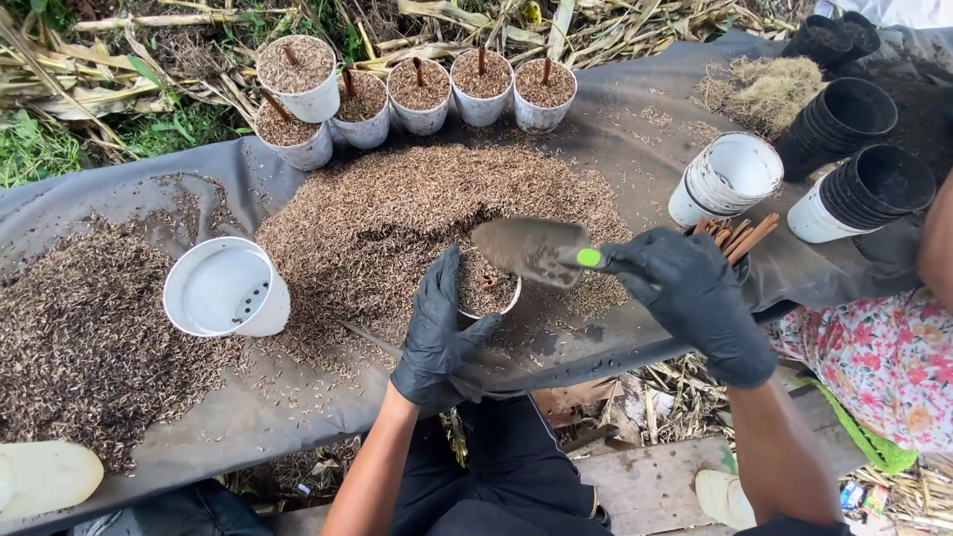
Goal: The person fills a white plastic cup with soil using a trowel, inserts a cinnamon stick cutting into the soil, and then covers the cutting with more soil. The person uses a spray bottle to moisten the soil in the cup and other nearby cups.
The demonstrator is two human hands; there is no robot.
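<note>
My left hand, in a black glove, grips the side of a small white pot filled with brown husks. The pot stands on a grey sheet at the near edge of a big husk pile. My right hand, also gloved in black, holds a metal trowel by its handle. The trowel's blade hovers flat just above the pot's rim.
Several filled white pots with brown sticks stand in a row at the back. An empty white pot lies tipped to the left. Stacks of white pots and black pots sit right, beside brown sticks. Another person's floral sleeve is right.
</note>
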